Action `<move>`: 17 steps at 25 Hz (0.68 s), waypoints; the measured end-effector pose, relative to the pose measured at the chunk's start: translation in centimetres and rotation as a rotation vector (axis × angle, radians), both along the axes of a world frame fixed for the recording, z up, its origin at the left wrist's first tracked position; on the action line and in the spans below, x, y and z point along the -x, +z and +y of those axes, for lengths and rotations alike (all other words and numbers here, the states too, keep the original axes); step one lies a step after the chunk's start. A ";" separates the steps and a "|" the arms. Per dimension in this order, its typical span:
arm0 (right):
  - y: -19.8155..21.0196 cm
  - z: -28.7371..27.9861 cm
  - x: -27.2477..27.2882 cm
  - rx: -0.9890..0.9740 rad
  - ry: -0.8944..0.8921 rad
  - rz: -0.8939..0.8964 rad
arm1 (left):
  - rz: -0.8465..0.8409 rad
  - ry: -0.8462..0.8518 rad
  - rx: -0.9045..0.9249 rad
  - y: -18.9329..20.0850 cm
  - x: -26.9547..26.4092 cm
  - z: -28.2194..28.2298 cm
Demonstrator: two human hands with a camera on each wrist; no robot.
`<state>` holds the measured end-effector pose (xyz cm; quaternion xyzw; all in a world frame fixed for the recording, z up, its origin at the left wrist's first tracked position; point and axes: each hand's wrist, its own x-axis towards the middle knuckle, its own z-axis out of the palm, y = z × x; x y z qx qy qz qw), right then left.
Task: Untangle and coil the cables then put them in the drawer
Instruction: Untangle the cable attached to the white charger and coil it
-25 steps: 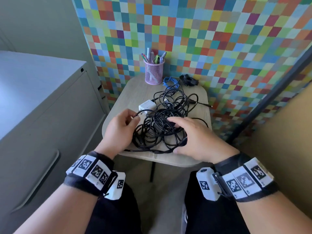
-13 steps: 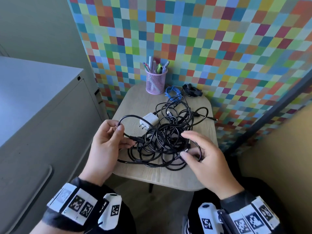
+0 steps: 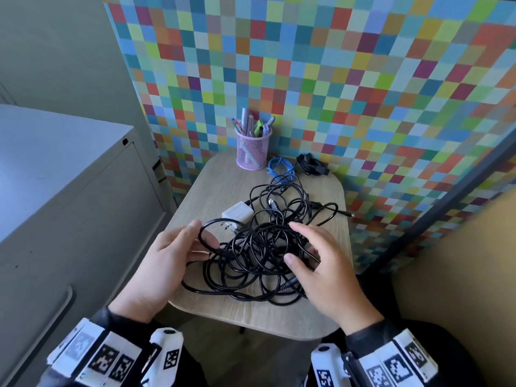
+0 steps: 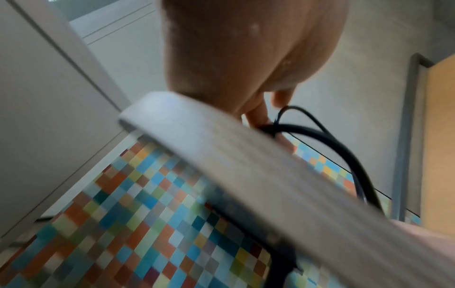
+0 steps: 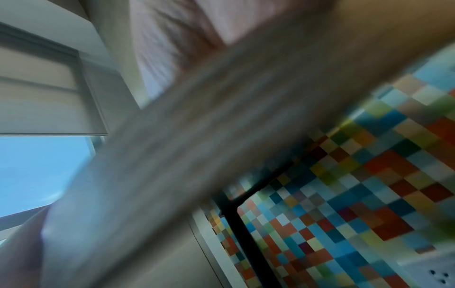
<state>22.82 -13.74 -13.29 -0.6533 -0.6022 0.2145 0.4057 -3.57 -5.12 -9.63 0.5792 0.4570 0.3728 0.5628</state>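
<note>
Left hand (image 3: 164,263) pinches a loop of the black cable tangle (image 3: 259,252); right hand (image 3: 321,272) hovers over it, fingers spread, holding nothing. Untangling has barely begun: next, I judge, comes finding a free end to draw out.

Even daylight fills the head view, which is sharp at centre and bends toward the edges, as wide lenses do. The table (image 3: 223,180) shows only soft shadows. The left wrist view is mildly blurred. The right wrist view is smeared by motion (blue sky shows at its left).
</note>
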 end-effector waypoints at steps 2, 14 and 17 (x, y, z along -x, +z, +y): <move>-0.5 0.1 0.1 -0.016 -0.015 -0.001 | 0.271 -0.046 -0.106 2.6 -0.4 0.9; -0.4 0.2 0.2 -0.011 -0.049 0.015 | 1.042 -0.668 -0.342 3.5 -8.4 13.0; -0.4 0.3 0.2 -0.004 -0.052 0.006 | 1.118 -0.729 -0.404 3.6 -8.7 13.1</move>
